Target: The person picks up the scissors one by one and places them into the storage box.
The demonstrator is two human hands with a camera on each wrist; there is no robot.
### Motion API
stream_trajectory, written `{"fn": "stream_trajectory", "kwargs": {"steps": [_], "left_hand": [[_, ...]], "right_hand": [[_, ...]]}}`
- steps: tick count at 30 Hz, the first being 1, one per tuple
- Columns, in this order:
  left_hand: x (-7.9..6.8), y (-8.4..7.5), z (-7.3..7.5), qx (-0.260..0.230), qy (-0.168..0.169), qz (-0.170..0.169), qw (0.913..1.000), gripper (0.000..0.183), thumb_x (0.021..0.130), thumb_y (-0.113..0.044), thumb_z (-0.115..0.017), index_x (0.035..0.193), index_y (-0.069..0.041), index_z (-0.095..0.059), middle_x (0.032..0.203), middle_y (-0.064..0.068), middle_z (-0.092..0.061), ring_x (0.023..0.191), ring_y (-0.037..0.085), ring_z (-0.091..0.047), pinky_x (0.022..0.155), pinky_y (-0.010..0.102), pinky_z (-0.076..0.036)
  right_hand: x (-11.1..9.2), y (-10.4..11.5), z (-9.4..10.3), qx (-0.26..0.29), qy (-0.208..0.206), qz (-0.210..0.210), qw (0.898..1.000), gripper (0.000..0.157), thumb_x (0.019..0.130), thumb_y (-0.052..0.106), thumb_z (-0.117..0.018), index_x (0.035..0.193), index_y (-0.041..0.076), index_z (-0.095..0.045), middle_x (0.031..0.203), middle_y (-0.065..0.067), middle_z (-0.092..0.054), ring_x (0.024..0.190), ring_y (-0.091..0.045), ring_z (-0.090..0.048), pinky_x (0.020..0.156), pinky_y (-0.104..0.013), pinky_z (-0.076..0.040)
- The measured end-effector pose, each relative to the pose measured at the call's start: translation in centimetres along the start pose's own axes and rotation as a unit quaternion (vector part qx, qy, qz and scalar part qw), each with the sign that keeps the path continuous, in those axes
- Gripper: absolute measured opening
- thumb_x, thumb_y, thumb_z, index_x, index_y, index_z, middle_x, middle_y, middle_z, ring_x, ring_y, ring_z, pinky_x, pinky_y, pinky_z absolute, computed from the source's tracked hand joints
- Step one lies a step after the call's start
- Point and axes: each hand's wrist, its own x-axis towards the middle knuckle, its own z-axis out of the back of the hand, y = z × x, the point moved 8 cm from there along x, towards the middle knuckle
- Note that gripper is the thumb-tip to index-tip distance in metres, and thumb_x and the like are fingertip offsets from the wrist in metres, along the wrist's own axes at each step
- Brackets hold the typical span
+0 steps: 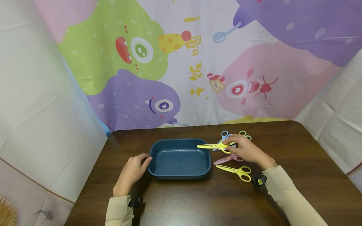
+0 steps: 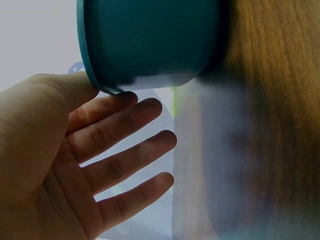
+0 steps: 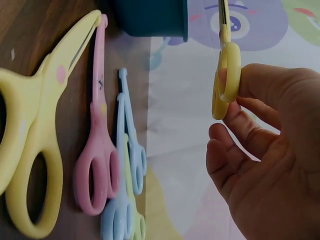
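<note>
My left hand (image 1: 133, 172) is at the left end of a dark blue plastic tray (image 1: 181, 176). In the left wrist view its thumb and index finger pinch the rim (image 2: 86, 50), while the other fingers (image 2: 135, 152) spread out below. My right hand (image 1: 245, 149) pinches yellow scissors (image 1: 209, 146) by the handles, raised, with the blades pointing left over the tray's right rim. Below and beside it lie pink scissors (image 1: 225, 159) and another yellow pair (image 1: 233, 170). Light blue scissors (image 1: 224, 135) and green scissors (image 1: 247, 137) are partly hidden behind my right hand.
All this is on a dark brown wooden table (image 1: 181, 204) with rounded far corners. A cloth with cartoon monsters (image 1: 158, 84) hangs directly behind it. White cloth (image 1: 42, 94) hangs at both sides.
</note>
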Motion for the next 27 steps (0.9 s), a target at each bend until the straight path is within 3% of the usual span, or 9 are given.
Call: {"fn": "stream_trajectory", "kwargs": {"steps": [4, 13, 20, 27], "left_hand": [[0.0, 0.0, 0.0, -0.002, 0.001, -0.001, 1.0000, 0.030, 0.105, -0.026, -0.061, 0.120, -0.001, -0.072, 0.111, 0.014, -0.076, 0.095, 0.028, -0.074, 0.086, 0.049, -0.058], [0.2, -0.1, 0.2, -0.002, 0.001, -0.004, 1.0000, 0.031, 0.105, -0.025, -0.061, 0.121, -0.001, -0.071, 0.112, 0.015, -0.076, 0.096, 0.029, -0.074, 0.087, 0.049, -0.058], [0.3, -0.1, 0.2, 0.002, 0.001, -0.005, 1.0000, 0.031, 0.106, -0.025, -0.060, 0.121, 0.000, -0.071, 0.112, 0.016, -0.076, 0.097, 0.030, -0.074, 0.087, 0.049, -0.058], [0.4, 0.0, 0.1, 0.003, 0.001, -0.006, 1.0000, 0.030, 0.105, -0.024, -0.061, 0.120, -0.001, -0.071, 0.111, 0.015, -0.076, 0.096, 0.030, -0.073, 0.086, 0.049, -0.058]], "right_hand": [[0.4, 0.5, -0.3, -0.002, -0.002, 0.001, 1.000, 0.020, 0.094, 0.007, -0.074, 0.113, 0.007, -0.075, 0.109, -0.007, -0.071, 0.077, -0.014, -0.055, 0.068, -0.027, -0.051], [1.9, 2.2, -1.1, -0.001, -0.001, 0.019, 1.000, 0.018, 0.096, 0.009, -0.072, 0.114, 0.007, -0.075, 0.112, -0.006, -0.073, 0.101, -0.023, -0.065, 0.087, -0.045, -0.055], [3.1, 3.5, -2.0, 0.012, 0.009, 0.008, 1.000, 0.019, 0.098, 0.013, -0.071, 0.116, 0.011, -0.075, 0.117, -0.003, -0.072, 0.106, -0.023, -0.065, 0.082, -0.031, -0.054], [4.1, 4.7, -3.1, 0.021, 0.023, 0.013, 0.999, 0.022, 0.098, 0.013, -0.071, 0.119, 0.007, -0.074, 0.118, -0.008, -0.072, 0.103, -0.020, -0.065, 0.082, -0.033, -0.053]]}}
